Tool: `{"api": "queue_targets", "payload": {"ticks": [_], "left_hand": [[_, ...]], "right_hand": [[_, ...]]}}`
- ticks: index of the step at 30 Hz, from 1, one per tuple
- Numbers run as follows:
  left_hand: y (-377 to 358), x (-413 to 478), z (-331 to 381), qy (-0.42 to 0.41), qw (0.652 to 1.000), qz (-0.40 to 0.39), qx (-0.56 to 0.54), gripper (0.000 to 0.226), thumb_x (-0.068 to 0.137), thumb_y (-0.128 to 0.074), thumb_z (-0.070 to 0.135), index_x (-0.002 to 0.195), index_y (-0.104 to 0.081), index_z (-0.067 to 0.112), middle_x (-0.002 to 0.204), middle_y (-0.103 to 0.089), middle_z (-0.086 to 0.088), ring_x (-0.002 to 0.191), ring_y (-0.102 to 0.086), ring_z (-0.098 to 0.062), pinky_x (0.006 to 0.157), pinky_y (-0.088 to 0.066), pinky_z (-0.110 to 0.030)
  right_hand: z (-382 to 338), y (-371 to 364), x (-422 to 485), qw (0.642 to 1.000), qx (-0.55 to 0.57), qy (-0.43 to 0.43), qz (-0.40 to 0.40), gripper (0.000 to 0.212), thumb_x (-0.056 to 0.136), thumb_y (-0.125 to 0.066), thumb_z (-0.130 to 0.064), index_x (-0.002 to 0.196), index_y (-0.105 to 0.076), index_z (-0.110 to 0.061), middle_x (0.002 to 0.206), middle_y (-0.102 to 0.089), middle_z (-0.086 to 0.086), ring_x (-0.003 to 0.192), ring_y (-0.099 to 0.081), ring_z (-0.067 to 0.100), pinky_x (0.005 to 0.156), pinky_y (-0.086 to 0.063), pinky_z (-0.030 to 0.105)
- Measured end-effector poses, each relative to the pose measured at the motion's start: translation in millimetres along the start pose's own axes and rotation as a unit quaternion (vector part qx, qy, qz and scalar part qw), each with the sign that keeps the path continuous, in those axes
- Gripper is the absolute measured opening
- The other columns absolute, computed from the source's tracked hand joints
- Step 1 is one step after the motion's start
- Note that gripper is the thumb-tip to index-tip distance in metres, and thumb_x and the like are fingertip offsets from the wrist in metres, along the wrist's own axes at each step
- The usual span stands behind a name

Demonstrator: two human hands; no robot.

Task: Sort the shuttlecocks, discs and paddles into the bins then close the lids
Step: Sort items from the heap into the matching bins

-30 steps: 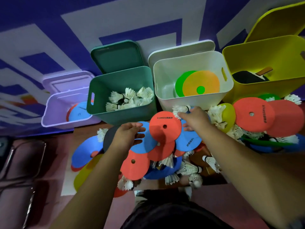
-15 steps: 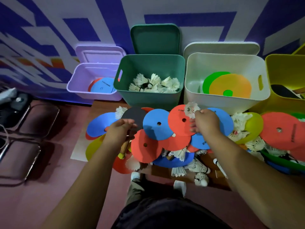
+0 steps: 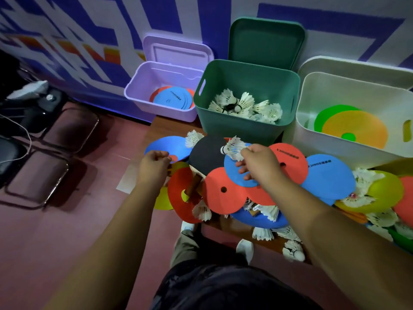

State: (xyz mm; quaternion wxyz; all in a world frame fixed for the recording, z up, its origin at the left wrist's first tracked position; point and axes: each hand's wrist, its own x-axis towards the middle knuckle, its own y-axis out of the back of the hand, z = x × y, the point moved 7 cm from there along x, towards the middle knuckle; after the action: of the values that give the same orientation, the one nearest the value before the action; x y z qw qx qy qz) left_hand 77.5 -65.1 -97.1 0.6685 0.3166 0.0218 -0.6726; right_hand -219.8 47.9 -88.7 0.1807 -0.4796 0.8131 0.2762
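My right hand pinches a white shuttlecock just above the pile, in front of the green bin, which holds several shuttlecocks. My left hand hovers at the left of the pile, fingers curled at the edge of a blue disc; whether it grips the disc is unclear. A black paddle lies between my hands, its wooden handle under red discs. The purple bin holds blue and red discs. The white bin holds green and orange discs.
All three bins stand open with lids raised against the patterned wall. Red, blue and yellow discs and loose shuttlecocks cover the low wooden board. Dark metal-framed chairs stand on the floor at left. My knees and shoes show below the pile.
My right hand has carried the shuttlecock left and up toward the green bin. My left hand has shifted left to the blue disc's edge. The view has swung left.
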Motion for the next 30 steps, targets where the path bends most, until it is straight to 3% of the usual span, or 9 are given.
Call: {"api": "queue_targets", "payload": {"ticks": [4,8,10,13,15,18,20,25,30], "left_hand": [[-20,30,6,-0.008,0.994,-0.059,0.089,0.018,0.083,-0.065,0.022,0.100,-0.071,0.026,0.094,-0.075,-0.005,0.083,-0.074,-0.029,0.081,-0.064,-0.052],[-41,56,18,-0.009,0.984,-0.099,0.146,0.033,0.087,-0.063,0.014,0.118,-0.073,0.022,0.100,-0.074,-0.003,0.094,-0.073,-0.028,0.087,-0.062,-0.042],[-50,71,17,0.011,0.982,-0.128,0.139,0.041,0.085,-0.064,0.013,0.125,-0.070,0.021,0.109,-0.073,-0.005,0.101,-0.073,-0.027,0.093,-0.062,-0.044],[-70,110,-5,0.022,0.974,-0.174,0.141,0.050,0.080,-0.061,0.020,0.130,-0.067,0.026,0.123,-0.073,-0.014,0.112,-0.072,-0.037,0.096,-0.061,-0.052],[-79,122,-14,0.030,0.969,-0.193,0.149,0.043,0.079,-0.061,0.025,0.121,-0.068,0.032,0.121,-0.071,-0.023,0.113,-0.069,-0.046,0.099,-0.058,-0.056],[-76,100,2,0.054,0.964,-0.216,0.144,0.017,0.093,-0.060,0.018,0.104,-0.070,0.025,0.093,-0.069,-0.018,0.081,-0.066,-0.034,0.080,-0.059,-0.044],[-75,95,8,0.076,0.968,-0.217,0.103,0.012,0.097,-0.057,0.014,0.089,-0.066,0.013,0.084,-0.060,-0.018,0.071,-0.057,-0.027,0.068,-0.048,-0.037],[-62,104,20,0.039,0.987,-0.155,0.018,0.023,0.098,-0.054,0.019,0.085,-0.069,0.009,0.088,-0.077,-0.013,0.090,-0.074,-0.032,0.071,-0.047,-0.036],[-31,90,61,-0.027,0.996,-0.088,-0.021,0.022,0.086,-0.054,0.038,0.081,-0.064,0.019,0.083,-0.074,-0.008,0.084,-0.075,-0.026,0.065,-0.053,-0.044]], "right_hand": [[-14,-8,2,0.999,-0.032,0.034,0.027,0.019,0.098,-0.049,-0.016,0.086,-0.061,-0.008,0.080,-0.076,0.011,0.053,-0.060,0.014,0.047,-0.047,0.027],[-28,-10,6,0.998,-0.038,0.042,0.038,0.019,0.099,-0.049,-0.016,0.085,-0.059,-0.008,0.078,-0.076,0.010,0.051,-0.059,0.013,0.052,-0.049,0.032],[-33,-11,8,0.997,-0.038,0.040,0.047,0.021,0.099,-0.049,-0.018,0.093,-0.060,-0.001,0.080,-0.077,0.012,0.052,-0.059,0.013,0.054,-0.049,0.032],[-42,-11,9,0.996,-0.035,0.044,0.063,0.022,0.099,-0.049,-0.018,0.096,-0.058,0.002,0.077,-0.076,0.009,0.052,-0.058,0.012,0.054,-0.049,0.031],[-48,-11,10,0.996,-0.026,0.047,0.073,0.020,0.099,-0.050,-0.019,0.092,-0.058,-0.002,0.073,-0.075,0.005,0.053,-0.059,0.013,0.056,-0.048,0.034],[-54,-11,13,0.995,-0.008,0.045,0.084,0.019,0.099,-0.050,-0.020,0.092,-0.059,-0.005,0.073,-0.075,0.002,0.057,-0.059,0.017,0.058,-0.049,0.038],[-58,-8,14,0.994,0.002,0.044,0.097,0.021,0.100,-0.050,-0.021,0.096,-0.061,-0.004,0.073,-0.075,0.001,0.059,-0.058,0.019,0.058,-0.048,0.040],[-78,5,18,0.985,0.052,0.065,0.151,0.018,0.100,-0.052,-0.021,0.100,-0.065,-0.009,0.067,-0.070,-0.001,0.054,-0.057,0.013,0.051,-0.050,0.031],[-98,22,27,0.969,0.126,0.054,0.206,0.016,0.098,-0.051,-0.022,0.094,-0.064,-0.014,0.064,-0.067,-0.002,0.051,-0.054,0.014,0.047,-0.047,0.027]]}}
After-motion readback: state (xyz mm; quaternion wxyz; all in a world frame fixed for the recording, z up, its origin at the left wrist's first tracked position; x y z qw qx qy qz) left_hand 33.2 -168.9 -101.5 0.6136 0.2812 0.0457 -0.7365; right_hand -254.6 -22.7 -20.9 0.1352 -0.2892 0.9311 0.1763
